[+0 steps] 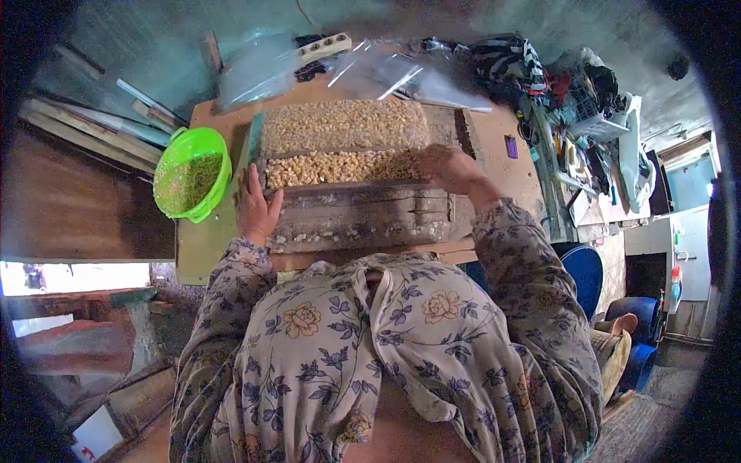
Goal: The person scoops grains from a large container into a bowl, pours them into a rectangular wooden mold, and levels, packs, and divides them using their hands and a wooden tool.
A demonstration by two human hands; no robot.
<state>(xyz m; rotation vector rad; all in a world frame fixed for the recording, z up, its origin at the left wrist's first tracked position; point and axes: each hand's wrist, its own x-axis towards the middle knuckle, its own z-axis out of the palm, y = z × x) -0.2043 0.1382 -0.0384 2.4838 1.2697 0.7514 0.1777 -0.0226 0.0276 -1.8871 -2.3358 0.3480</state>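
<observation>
A slab of light brown, puffed-looking grain pieces (343,125) lies on a worn wooden board (355,216). Along its front runs a separate narrow strip of the same pieces (343,167). My left hand (258,210) rests at the left end of this strip, fingers spread and pointing away from me, thumb by the strip's corner. At the strip's right end is my right hand (455,170), its fingers curled downward and closed. Whatever is in those fingers is hidden behind the hand.
A bright green plastic basket (224,174) with small greenish pieces stands left of the board. Clear plastic bags (386,73) and a pale bar with holes (324,49) lie at the back. A small purple item (511,147) and a cluttered shelf (567,154) are on the right.
</observation>
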